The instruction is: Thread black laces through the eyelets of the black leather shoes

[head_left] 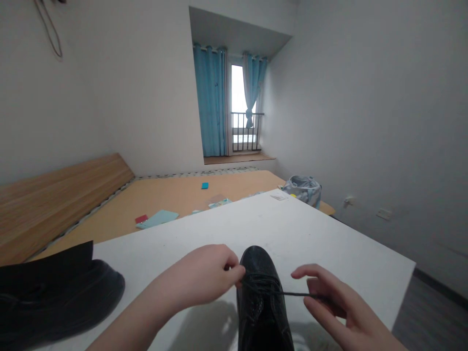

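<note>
Black shoe (257,262), lace (297,294) taut in right fingers (315,271); left fingers (237,275) alongside

A bed (179,192), wooden headboard (66,195) and blue curtains (211,102) beyond the far edge of the desk (329,239) show a home bedroom.

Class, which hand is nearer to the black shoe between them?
Left. The left hand is at the left edge of the black shoe; the right hand is apart, to the right, holding a stretched lace.
</note>
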`<action>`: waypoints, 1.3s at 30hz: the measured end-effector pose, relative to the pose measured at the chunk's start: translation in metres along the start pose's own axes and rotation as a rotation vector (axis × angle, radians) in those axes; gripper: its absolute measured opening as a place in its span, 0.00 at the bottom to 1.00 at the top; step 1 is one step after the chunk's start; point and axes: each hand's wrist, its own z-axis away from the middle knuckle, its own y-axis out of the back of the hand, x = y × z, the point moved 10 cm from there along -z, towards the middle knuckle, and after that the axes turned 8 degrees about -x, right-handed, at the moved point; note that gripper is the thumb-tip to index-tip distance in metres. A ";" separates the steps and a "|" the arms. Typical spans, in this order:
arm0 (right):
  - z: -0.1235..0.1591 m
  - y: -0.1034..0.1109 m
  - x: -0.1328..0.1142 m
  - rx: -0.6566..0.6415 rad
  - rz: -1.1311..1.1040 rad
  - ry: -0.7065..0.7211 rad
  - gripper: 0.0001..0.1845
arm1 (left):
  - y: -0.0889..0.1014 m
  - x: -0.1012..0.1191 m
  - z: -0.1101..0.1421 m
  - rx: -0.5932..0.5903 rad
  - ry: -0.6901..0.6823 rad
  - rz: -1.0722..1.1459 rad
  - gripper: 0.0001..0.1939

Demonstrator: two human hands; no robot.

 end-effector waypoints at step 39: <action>-0.046 -0.054 -0.010 -0.313 -0.696 -0.219 0.20 | -0.004 0.070 0.010 0.136 -0.528 0.086 0.04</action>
